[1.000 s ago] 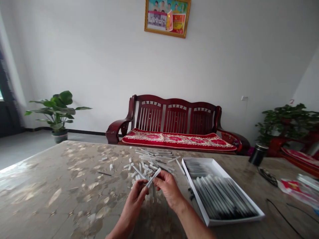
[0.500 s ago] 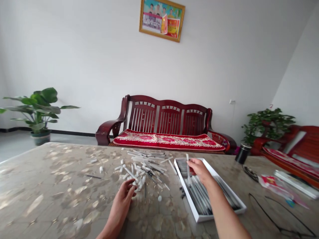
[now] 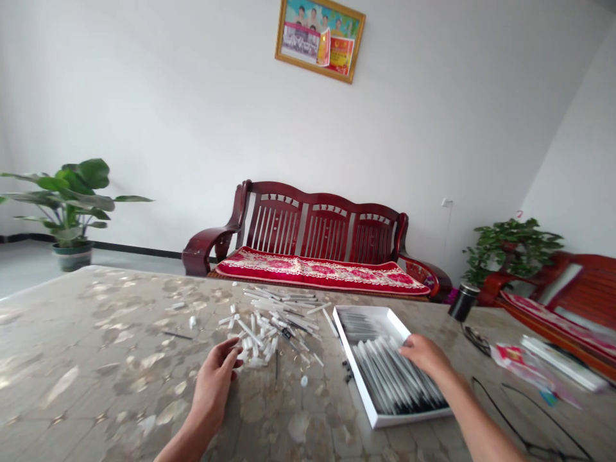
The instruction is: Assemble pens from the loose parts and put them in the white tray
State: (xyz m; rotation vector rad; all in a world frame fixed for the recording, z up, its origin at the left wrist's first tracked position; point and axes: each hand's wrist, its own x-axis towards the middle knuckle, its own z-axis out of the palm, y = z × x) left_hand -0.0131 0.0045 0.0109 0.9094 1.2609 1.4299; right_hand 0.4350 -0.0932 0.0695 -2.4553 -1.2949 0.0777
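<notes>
A white shallow box (image 3: 351,378) on the table holds rows of clear pens with dark tips (image 3: 385,375). My right hand (image 3: 426,355) is over the box's right side, its thumb and fingers closed at the upper ends of the pens. Whatever lies between those fingertips is hidden. My left hand (image 3: 214,372) rests at the near-left edge of a loose pile of clear pen parts (image 3: 283,317). Its fingers are loosely curled with thumb and fingers apart, and nothing shows in them. White translucent caps (image 3: 255,343) lie just beyond its fingertips.
Small black pieces (image 3: 347,371) lie left of the box. A dark thin rod (image 3: 178,335) and a white piece (image 3: 192,322) lie far left. To the right are a black cylinder (image 3: 463,303), a cable (image 3: 510,420) and a plastic packet (image 3: 517,362). A wooden bench (image 3: 327,224) stands behind.
My right hand has moved right and down across the box; the upright pen it held no longer stands out above the others. My left hand has drawn slightly left.
</notes>
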